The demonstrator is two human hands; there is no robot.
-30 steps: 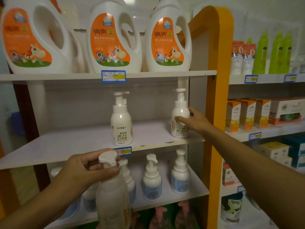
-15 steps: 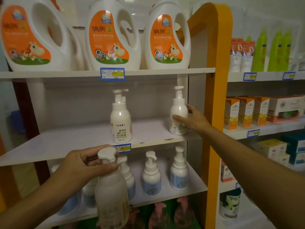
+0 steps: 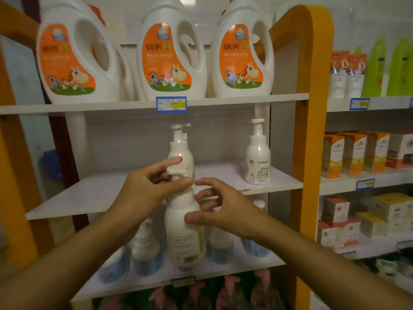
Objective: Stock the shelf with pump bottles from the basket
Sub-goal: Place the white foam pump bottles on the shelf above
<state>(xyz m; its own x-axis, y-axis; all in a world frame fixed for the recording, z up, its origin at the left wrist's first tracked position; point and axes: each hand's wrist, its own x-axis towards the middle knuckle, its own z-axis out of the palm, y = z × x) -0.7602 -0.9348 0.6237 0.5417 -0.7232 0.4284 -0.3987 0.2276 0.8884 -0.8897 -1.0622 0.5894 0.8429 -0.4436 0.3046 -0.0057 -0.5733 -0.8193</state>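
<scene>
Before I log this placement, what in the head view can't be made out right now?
- Basket: nowhere in the head view.
- Held pump bottle: pump head covered by the left hand; label motion-blurred, unreadable.
- Right hand: fingers spread beside the bottle; contact unclear.
- Middle-shelf centre bottle: lower half hidden behind the hands.
- Price tag: print too small.
- Lower-shelf bottles: blurred, partly behind the arms.

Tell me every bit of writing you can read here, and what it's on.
Detergent jugs: large orange Chinese characters, unreadable to me.
Price tag: print too small.
Right pump bottle: Chinese label, too small.
Held bottle: print blurred.
Orange boxes: blurred.
</scene>
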